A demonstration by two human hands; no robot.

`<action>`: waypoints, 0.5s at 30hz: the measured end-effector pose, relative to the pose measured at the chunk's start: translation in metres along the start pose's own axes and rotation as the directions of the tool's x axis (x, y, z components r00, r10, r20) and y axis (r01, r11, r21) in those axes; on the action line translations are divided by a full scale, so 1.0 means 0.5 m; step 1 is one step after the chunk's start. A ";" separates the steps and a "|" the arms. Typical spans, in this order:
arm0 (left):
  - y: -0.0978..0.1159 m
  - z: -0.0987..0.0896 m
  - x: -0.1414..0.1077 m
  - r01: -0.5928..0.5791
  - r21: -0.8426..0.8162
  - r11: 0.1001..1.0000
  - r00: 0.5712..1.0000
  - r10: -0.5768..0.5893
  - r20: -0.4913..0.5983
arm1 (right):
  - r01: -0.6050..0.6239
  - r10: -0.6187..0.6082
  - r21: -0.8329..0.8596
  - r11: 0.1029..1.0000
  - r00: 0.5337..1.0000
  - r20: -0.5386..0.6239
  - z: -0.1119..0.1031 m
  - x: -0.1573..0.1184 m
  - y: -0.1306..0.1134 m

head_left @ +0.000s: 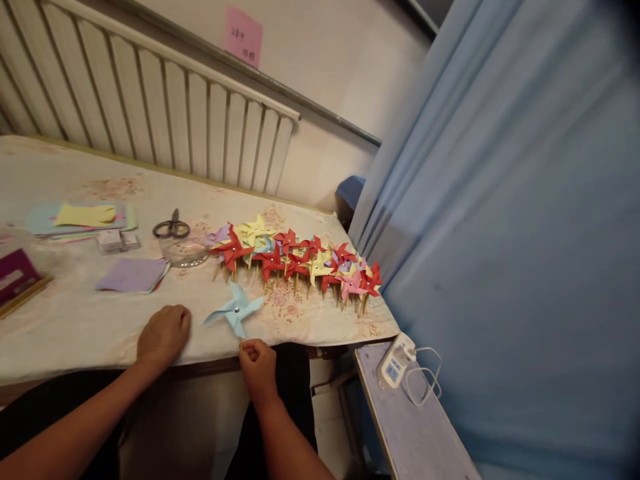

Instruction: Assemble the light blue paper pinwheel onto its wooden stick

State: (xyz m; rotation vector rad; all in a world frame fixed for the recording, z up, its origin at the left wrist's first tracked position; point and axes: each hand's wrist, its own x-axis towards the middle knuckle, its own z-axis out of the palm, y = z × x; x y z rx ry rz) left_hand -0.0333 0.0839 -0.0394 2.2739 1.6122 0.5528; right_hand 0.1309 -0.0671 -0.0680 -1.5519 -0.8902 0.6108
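A light blue paper pinwheel (237, 311) with a pin at its centre is held up by its short stick in my right hand (259, 369), at the table's front edge. The thumb and fingers pinch the stick just below the blades. My left hand (163, 335) rests on the tablecloth to the left, its fingers curled in; whether it holds anything is hidden. Beyond the blue pinwheel, many finished pinwheels (298, 262) in red, yellow, pink and purple lie close together in a row, their sticks pointing toward me.
Black scissors (171, 227) lie by a clear dish (186, 252). Purple paper squares (133, 275), small boxes (117, 241) and a coloured paper stack (85, 217) are to the left. A power strip (396, 361) sits on a bench (425, 433) beside the blue curtain (525, 253).
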 end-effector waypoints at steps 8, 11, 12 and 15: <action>0.003 0.016 0.028 -0.019 0.305 0.952 0.998 -0.002 0.069 | -0.034 0.034 0.016 0.999 0.999 -0.022 0.007 0.008 0.002; 0.004 0.013 0.039 0.006 0.302 0.953 0.993 -0.042 0.113 | -0.043 0.044 0.013 0.999 0.998 -0.036 0.011 0.014 0.006; 0.004 0.012 0.040 0.008 0.298 0.955 0.993 -0.044 0.113 | -0.048 0.049 0.015 0.999 0.998 -0.036 0.012 0.015 0.005; 0.005 0.007 0.039 0.085 0.196 0.977 0.982 -0.115 0.149 | -0.061 0.062 0.021 0.998 0.998 -0.032 0.013 0.017 0.001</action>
